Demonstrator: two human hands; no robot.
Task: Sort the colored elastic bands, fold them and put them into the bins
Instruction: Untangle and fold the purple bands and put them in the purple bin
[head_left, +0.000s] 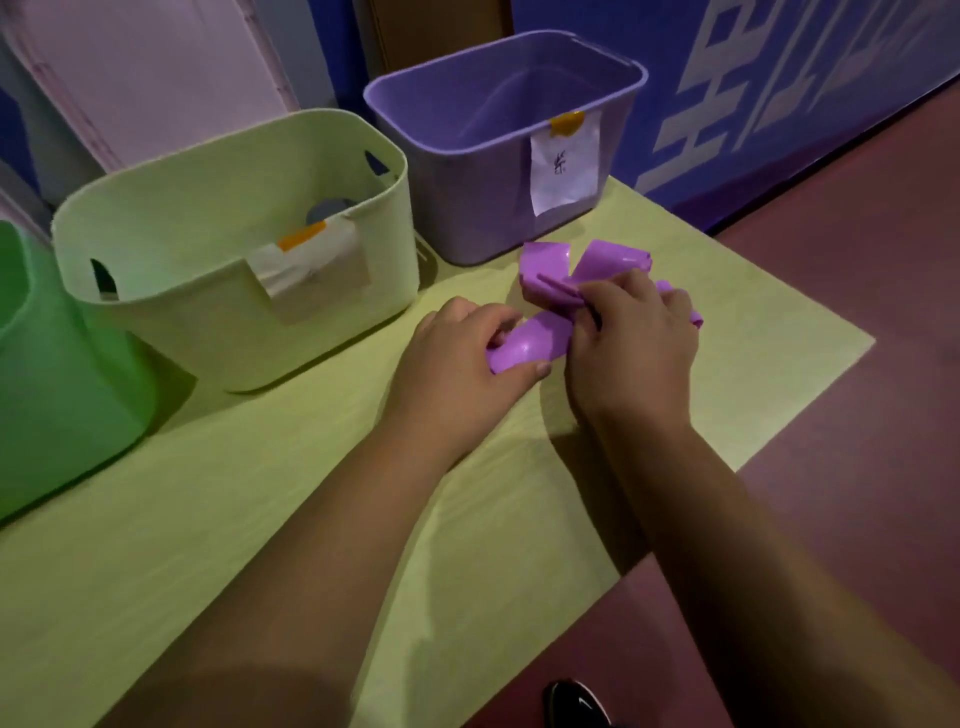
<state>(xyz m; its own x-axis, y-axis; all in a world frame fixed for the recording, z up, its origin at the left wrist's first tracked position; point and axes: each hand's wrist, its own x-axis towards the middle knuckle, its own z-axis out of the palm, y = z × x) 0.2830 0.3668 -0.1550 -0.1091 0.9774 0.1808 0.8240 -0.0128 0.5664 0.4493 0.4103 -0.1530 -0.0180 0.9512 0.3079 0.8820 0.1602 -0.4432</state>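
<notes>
Head view. Both forearms are reaching forward over the yellow-green worktop (260, 519).

Left grip (467, 353): grasping. Thumb and curled fingers are pinching the near, rounded end of the purple elastic band (548, 270).

Right grip (634, 338): grasping. Fingers are curling over the middle of the same band and bunching its folds together. The fingertips themselves are hidden under the hand.

The band is sitting between the two hands, gathered into several wide, glossy loops. Two loops are fanning out beyond the right knuckles, toward the purple bin (478, 208). Another short piece is showing past the far edge of the right hand. The band is lying low over the worktop, near its right corner and just in front of the purple bin. Whether it is touching the surface, cannot tell.

The purple bin is standing at the back of the worktop. A white paper label (566, 161) is hanging over its rim under orange tape (566, 123); the writing is too small to read.

A pale green bin (208, 322) is standing just left of it, with a taped label (311, 265) folded over its front rim. A brighter green bin (62, 389) is standing at the left edge, partly cut off.

A dark red floor (857, 415) is showing to the right. A black shoe (576, 701) is showing at the bottom edge.
</notes>
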